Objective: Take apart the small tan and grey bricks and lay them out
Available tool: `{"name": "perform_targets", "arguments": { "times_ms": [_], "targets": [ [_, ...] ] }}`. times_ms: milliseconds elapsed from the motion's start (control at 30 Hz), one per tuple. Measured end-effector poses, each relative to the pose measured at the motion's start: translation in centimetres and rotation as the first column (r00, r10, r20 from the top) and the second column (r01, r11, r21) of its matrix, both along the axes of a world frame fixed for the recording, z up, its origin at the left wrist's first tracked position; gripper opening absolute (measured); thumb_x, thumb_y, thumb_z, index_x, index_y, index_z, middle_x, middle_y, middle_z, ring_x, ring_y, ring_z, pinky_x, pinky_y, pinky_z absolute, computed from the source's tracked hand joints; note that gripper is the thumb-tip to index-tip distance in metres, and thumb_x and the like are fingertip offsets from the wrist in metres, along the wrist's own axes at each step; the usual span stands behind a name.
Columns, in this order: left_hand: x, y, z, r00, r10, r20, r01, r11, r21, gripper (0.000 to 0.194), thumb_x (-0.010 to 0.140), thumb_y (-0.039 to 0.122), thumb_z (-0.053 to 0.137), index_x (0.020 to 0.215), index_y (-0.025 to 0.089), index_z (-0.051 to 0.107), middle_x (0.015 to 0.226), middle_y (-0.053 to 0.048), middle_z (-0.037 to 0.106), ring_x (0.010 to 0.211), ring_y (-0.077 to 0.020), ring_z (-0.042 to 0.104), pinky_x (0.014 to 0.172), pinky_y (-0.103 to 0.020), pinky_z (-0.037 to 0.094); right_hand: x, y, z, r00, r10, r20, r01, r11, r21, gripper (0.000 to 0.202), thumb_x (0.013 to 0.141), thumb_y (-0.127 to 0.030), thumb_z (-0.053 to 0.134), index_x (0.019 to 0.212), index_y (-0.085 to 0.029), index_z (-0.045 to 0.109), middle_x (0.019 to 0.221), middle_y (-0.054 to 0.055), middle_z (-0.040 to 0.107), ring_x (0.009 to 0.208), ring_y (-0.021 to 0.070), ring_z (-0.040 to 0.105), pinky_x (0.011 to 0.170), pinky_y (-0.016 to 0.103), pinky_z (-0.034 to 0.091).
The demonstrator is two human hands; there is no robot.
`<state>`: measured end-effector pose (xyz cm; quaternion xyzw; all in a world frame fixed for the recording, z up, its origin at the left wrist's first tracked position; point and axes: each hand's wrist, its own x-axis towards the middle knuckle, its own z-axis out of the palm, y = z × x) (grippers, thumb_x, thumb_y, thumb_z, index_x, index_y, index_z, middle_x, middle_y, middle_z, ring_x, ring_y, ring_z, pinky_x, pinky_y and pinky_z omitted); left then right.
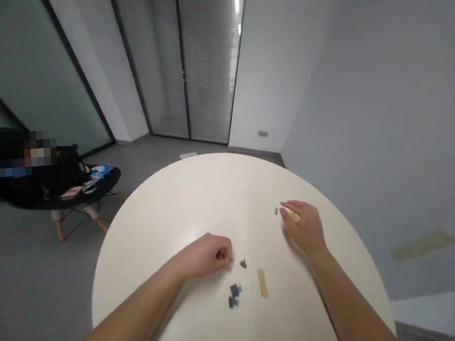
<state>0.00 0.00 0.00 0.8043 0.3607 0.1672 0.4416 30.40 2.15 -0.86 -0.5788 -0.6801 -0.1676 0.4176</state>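
Note:
My left hand point(210, 255) rests on the white round table point(198, 193), its fingers curled inward. Whatever those fingers may hold is hidden from view. Just right of its fingertips is a little cluster of small dark pieces point(243, 264). Farther out on the right, my right hand point(304, 226) hovers low or rests on the tabletop, thumb and forefinger stretched out and slightly apart. A yellowish piece point(293, 216) shows in the gap between them; I cannot tell whether it is touched. Beyond the fingertips lies a small grey piece point(276, 211).
Nearer me lie dark blue square pieces point(235, 290) with smaller bits and a flat tan strip point(262, 283). A black chair point(107, 181) holding a bag and other items stands at left. Glass doors point(183, 64) are behind; a grey wall point(396, 127) rises at right.

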Motion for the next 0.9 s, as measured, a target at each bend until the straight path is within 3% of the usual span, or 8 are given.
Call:
{"name": "perform_targets", "arguments": {
  "times_ms": [133, 233, 367, 500, 900],
  "targets": [
    [1.1, 0.8, -0.8, 0.943, 0.228, 0.244, -0.19, 0.967, -0.167, 0.014, 0.073, 0.02, 0.063, 0.082, 0.018, 0.053, 0.068, 0.002, 0.065, 0.062, -0.0113, 0.057, 0.058, -0.021, 0.038, -2.6, -1.1, 1.1, 0.961, 0.275, 0.028, -0.274, 0.961, -0.019, 0.018, 0.084, -0.03, 0.062, 0.097, -0.021, 0.069, 0.097, 0.009, 0.068, 0.094, 0.0222, 0.06, 0.088, 0.042, 0.047],
    [1.6, 1.2, -1.5, 0.869, 0.32, 0.377, -0.203, 0.926, -0.318, 0.03, 0.071, 0.025, 0.07, 0.086, 0.02, 0.045, 0.065, 0.003, 0.066, 0.056, -0.0104, 0.055, 0.055, -0.02, 0.037, -5.5, -2.6, 1.9, 0.854, 0.519, 0.04, -0.51, 0.849, -0.136, 0.026, 0.082, -0.027, 0.065, 0.108, -0.024, 0.064, 0.105, 0.008, 0.067, 0.099, 0.0219, 0.059, 0.09, 0.042, 0.046],
    [2.1, 1.2, -2.0, 0.816, 0.337, 0.47, -0.135, 0.901, -0.411, 0.035, 0.071, 0.026, 0.072, 0.086, 0.021, 0.041, 0.063, 0.003, 0.067, 0.054, -0.0104, 0.057, 0.055, -0.02, 0.038, -9.0, -4.2, 2.0, 0.731, 0.682, -0.031, -0.657, 0.691, -0.3, 0.033, 0.08, -0.019, 0.065, 0.113, -0.024, 0.058, 0.105, 0.007, 0.067, 0.099, 0.0208, 0.057, 0.087, 0.039, 0.047],
    [2.5, 1.1, -2.0, 0.812, 0.346, 0.47, -0.122, 0.888, -0.443, 0.036, 0.069, 0.02, 0.071, 0.087, 0.021, 0.04, 0.06, 0.004, 0.066, 0.054, -0.0105, 0.058, 0.055, -0.02, 0.038, -10.0, -4.4, 1.3, 0.698, 0.71, -0.093, -0.692, 0.637, -0.339, 0.026, 0.08, -0.011, 0.06, 0.102, -0.023, 0.057, 0.093, 0.004, 0.067, 0.09, 0.0185, 0.057, 0.083, 0.036, 0.045],
    [2.5, 1.2, -2.0, 0.823, 0.357, 0.441, -0.146, 0.884, -0.444, 0.035, 0.07, 0.018, 0.07, 0.09, 0.02, 0.041, 0.065, 0.001, 0.07, 0.057, -0.0112, 0.06, 0.054, -0.02, 0.038, -9.6, -4.3, 1.4, 0.717, 0.686, -0.123, -0.678, 0.646, -0.352, 0.024, 0.08, -0.007, 0.059, 0.098, -0.022, 0.057, 0.09, 0.003, 0.066, 0.087, 0.018, 0.055, 0.08, 0.033, 0.044]
  ]
}}
